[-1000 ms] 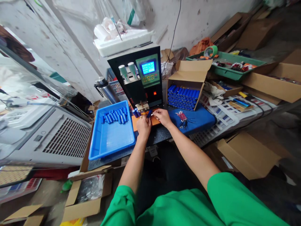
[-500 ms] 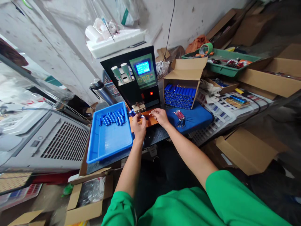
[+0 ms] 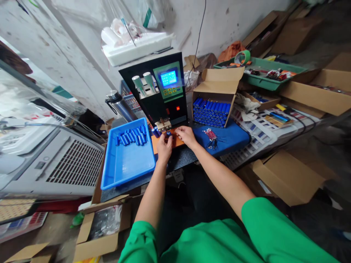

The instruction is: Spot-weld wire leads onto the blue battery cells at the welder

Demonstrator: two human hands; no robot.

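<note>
My left hand (image 3: 165,148) is closed around a blue cylindrical battery cell (image 3: 168,134), its end facing up, just in front of the spot welder's electrodes (image 3: 163,125). My right hand (image 3: 187,136) is to the right, thumb and forefinger pinched together over the orange work plate (image 3: 177,141); whatever they hold is too small to make out. Behind both hands stands the black spot welder (image 3: 172,98) with a lit screen. A few blue cells stand by the electrodes, left of my left hand.
On the left lies a blue tray (image 3: 126,164) with several blue cells. A cardboard box (image 3: 216,87) packed with blue cells stands right of the welder. Red and black wire leads (image 3: 211,138) lie on a blue mat (image 3: 236,136). A steel flask (image 3: 120,105) stands behind the tray.
The cell in my left hand has come slightly away from the electrodes, and its end shows more plainly. The small shiny piece at my right fingertips no longer shows.
</note>
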